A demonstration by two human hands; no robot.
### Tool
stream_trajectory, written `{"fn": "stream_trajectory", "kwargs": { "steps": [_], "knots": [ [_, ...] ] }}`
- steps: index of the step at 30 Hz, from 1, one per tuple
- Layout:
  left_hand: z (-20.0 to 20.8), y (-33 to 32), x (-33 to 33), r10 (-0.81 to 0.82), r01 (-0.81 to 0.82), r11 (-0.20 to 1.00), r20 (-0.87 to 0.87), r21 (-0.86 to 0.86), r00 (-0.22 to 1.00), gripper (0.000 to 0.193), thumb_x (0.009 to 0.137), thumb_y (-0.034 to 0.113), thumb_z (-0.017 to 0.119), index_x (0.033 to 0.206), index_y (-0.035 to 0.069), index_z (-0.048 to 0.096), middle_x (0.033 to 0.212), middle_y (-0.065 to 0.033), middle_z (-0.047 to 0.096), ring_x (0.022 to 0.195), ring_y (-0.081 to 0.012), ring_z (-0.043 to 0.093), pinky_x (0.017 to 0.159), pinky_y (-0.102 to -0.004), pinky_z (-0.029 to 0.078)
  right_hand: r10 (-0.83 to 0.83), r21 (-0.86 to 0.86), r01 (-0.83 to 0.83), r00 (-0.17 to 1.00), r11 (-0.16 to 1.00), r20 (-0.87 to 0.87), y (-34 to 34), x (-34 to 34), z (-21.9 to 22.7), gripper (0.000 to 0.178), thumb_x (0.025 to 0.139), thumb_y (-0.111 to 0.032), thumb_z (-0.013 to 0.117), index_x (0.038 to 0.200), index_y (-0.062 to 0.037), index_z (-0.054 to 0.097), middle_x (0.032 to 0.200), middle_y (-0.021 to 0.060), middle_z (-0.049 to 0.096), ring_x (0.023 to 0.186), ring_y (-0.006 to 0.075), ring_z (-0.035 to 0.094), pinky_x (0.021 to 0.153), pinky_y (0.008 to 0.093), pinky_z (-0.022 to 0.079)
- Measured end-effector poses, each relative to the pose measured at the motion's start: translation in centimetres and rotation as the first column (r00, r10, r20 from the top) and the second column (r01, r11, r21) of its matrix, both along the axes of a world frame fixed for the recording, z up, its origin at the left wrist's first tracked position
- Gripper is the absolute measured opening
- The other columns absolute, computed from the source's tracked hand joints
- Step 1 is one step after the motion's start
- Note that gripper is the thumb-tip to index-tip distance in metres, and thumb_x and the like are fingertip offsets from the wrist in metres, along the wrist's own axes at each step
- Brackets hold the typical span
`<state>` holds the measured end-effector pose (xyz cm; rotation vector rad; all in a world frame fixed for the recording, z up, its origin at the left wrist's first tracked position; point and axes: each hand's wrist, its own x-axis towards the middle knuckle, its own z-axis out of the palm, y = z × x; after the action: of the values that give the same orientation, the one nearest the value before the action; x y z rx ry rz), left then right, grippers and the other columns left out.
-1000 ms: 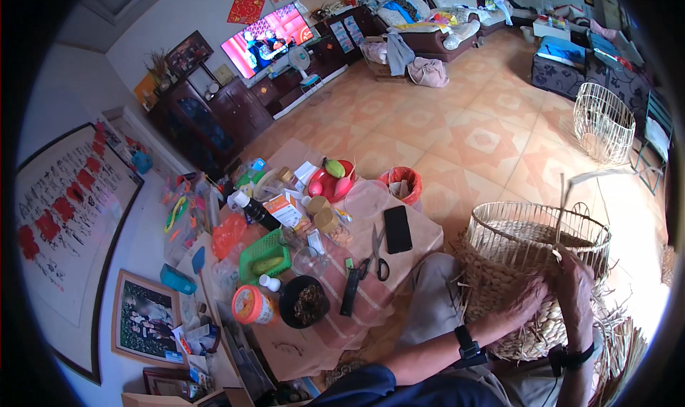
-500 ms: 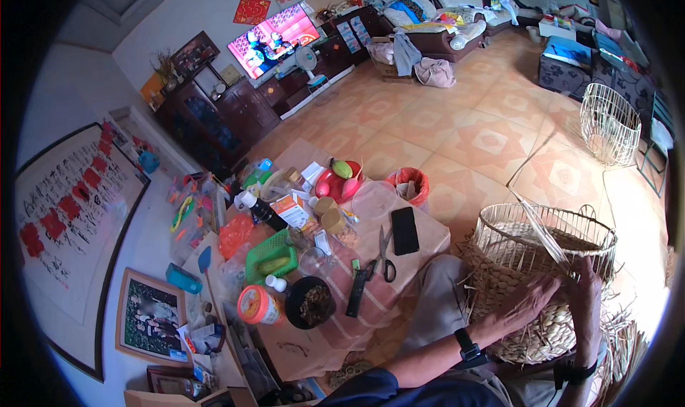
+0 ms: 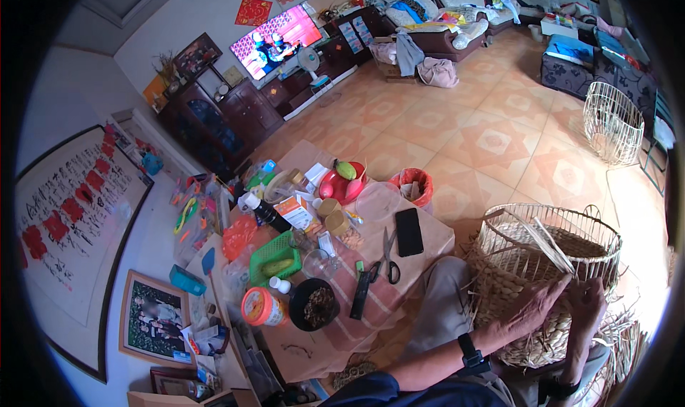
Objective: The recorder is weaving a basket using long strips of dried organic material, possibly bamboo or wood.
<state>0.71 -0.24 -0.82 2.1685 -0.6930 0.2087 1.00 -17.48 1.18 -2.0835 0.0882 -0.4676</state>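
Observation:
A half-woven basket (image 3: 499,285) of pale plaited straw on a wire frame rests against my legs, tilted a little. Its upper wire rim is bare, while thick braided straw covers the lower wall. A flat straw strand (image 3: 546,244) rises from my fingers across the basket's mouth. My left hand (image 3: 536,300) is closed, its fingertips pinching the strand's lower end at the near side. Right beside it, my right hand (image 3: 587,308) has its fingers curled in on the same strand at the wall. Loose straw ends (image 3: 624,335) stick out at the right.
At my left a low table (image 3: 421,275) holds scissors (image 3: 389,253), a phone (image 3: 409,232), a black bowl (image 3: 314,307), a green basket (image 3: 275,258) and several jars. Beyond it stands a red-lined bin (image 3: 414,186). A bare wire basket frame (image 3: 612,125) sits on the tiled floor, far right.
The strand's long upper end has dropped from above the rim to lie lower across the basket's mouth. My right hand has lowered slightly, its fingers curling in closer to the wall.

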Motion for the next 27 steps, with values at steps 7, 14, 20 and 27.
{"fn": "stream_trajectory", "kwargs": {
  "steps": [7, 14, 20, 27],
  "knots": [
    [0.2, -0.7, -0.7, 0.099, -0.169, 0.948, 0.255, 0.269, 0.962, 0.072, 0.092, 0.004, 0.053, 0.158, -0.004, 0.025, 0.135, -0.0218, 0.053, 0.111, -0.0328, 0.064, 0.092, -0.0358, 0.055, -0.175, -0.106, 0.190, 0.975, 0.976, 0.136, 0.9, -1.3, -1.3, 0.021, 0.086, -0.001, 0.077, 0.085, -0.0047, 0.056, 0.065, 0.0013, 0.048, 0.057, 0.0075, 0.038, 0.050, 0.0278, 0.033],
    [-0.8, -0.6, -0.6, 0.029, -0.135, 0.953, 0.361, 0.270, 0.932, 0.070, 0.093, 0.005, 0.054, 0.156, -0.006, 0.027, 0.139, -0.0232, 0.052, 0.125, -0.0332, 0.057, 0.107, -0.0380, 0.048, -0.095, 0.487, 0.024, 0.988, 0.873, 0.122, -2.2, -0.3, -5.4, 0.023, 0.090, 0.003, 0.073, 0.085, -0.0085, 0.054, 0.087, -0.0015, 0.064, 0.071, 0.0034, 0.049, 0.061, 0.0225, 0.039],
    [0.0, -0.8, -0.8, 0.108, -0.185, 0.955, 0.310, 0.233, 0.945, 0.065, 0.091, 0.000, 0.052, 0.153, -0.008, 0.031, 0.119, -0.0207, 0.058, 0.108, -0.0327, 0.061, 0.096, -0.0397, 0.052, 0.068, 0.785, -0.058, 0.997, 0.617, 0.020, -3.3, -1.6, -4.3, 0.020, 0.091, -0.001, 0.071, 0.091, -0.0111, 0.054, 0.088, -0.0017, 0.063, 0.073, 0.0034, 0.055, 0.061, 0.0167, 0.037],
    [-0.8, -0.9, 0.1, 0.035, -0.051, 0.995, 0.176, 0.089, 0.984, 0.065, 0.085, -0.006, 0.050, 0.148, -0.005, 0.038, 0.116, -0.0226, 0.059, 0.105, -0.0371, 0.061, 0.092, -0.0442, 0.053, 0.034, 0.520, -0.146, 0.975, 0.842, 0.219, -1.3, -1.8, -2.7, 0.038, 0.087, -0.008, 0.079, 0.117, -0.0059, 0.056, 0.091, -0.0042, 0.060, 0.079, 0.0126, 0.059, 0.066, 0.0261, 0.045]
  ]
}}
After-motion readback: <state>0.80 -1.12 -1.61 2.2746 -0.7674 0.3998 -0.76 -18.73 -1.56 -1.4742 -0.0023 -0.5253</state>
